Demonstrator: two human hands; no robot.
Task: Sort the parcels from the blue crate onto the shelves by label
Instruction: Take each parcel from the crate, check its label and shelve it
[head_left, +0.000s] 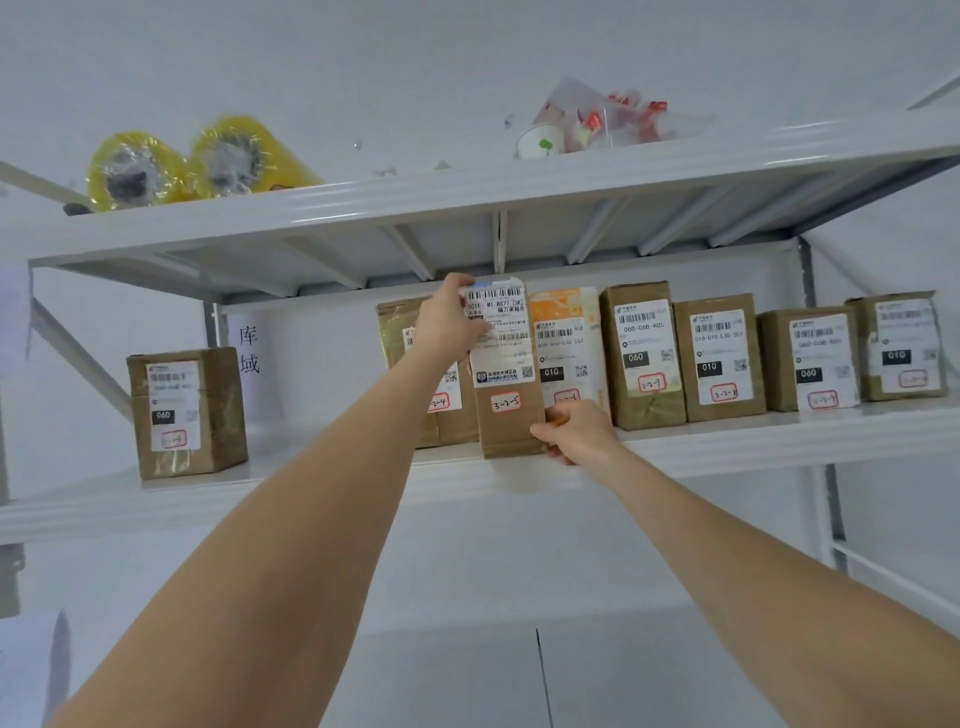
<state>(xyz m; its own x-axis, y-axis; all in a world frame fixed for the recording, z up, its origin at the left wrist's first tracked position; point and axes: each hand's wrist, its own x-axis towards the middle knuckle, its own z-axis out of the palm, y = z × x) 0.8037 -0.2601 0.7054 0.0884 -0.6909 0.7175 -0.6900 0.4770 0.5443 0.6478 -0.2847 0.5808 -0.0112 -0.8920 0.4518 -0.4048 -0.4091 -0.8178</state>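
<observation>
A tall brown parcel (506, 410) with a white shipping label and a red-framed tag reading 3-2-5 stands at the front edge of the white shelf (727, 441). My left hand (451, 325) grips its upper left corner. My right hand (576, 431) holds its lower right corner. The parcel sits between a gold-brown parcel (395, 322) tagged 3-2-4 on its left and an orange-and-white parcel (569, 332) on its right. The blue crate is out of view.
Several more brown labelled parcels (719, 358) line the shelf to the right, and one (184, 413) stands alone at the left. The top shelf (363, 202) carries two yellow tape rolls (197, 163) and a bag of paper cups (597, 122). A paper sign (249, 351) hangs on the wall.
</observation>
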